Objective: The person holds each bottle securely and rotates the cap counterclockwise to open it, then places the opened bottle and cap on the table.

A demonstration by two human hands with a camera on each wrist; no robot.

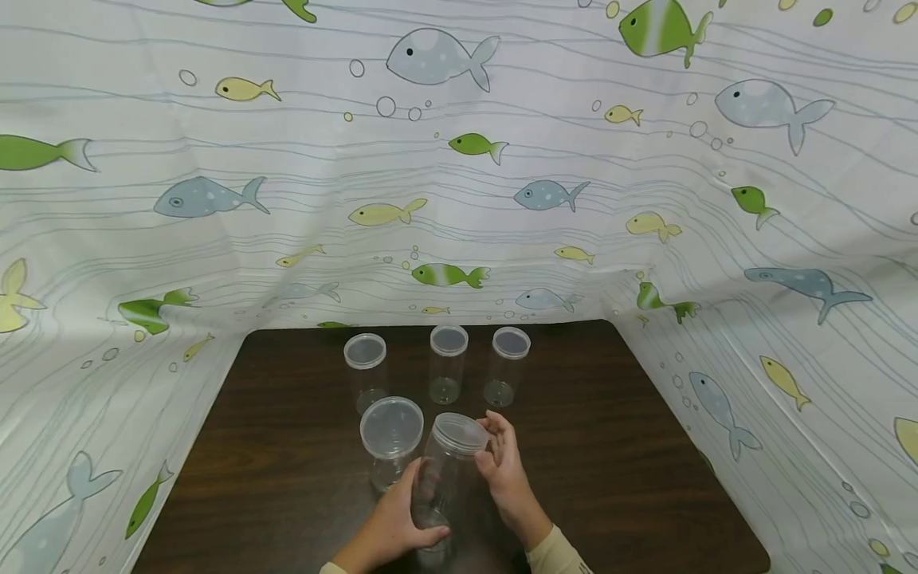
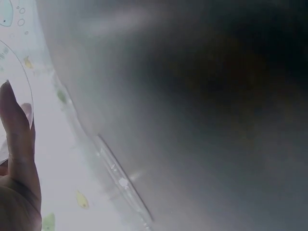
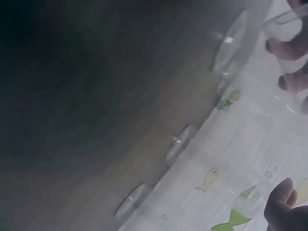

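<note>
My left hand (image 1: pixel 398 514) grips a clear plastic jar (image 1: pixel 439 486) low on its side, thumb across the front. The jar leans a little to the right and has a translucent ridged lid (image 1: pixel 461 433). At the right side of that lid is my right hand (image 1: pixel 508 470), its fingertips close to the rim and its thumb apart from its fingers. In the left wrist view part of my left hand (image 2: pixel 19 159) shows against a clear round edge. The right wrist view has a thumb (image 3: pixel 284 202) at the lower right.
A wider lidded jar (image 1: pixel 391 430) stands just left of the held one. Behind stand three more clear lidded jars, at left (image 1: pixel 366 371), middle (image 1: pixel 448 363) and right (image 1: pixel 506 365). The dark wood table (image 1: pixel 631 478) meets a fish-print curtain (image 1: pixel 308 159) at the back and sides.
</note>
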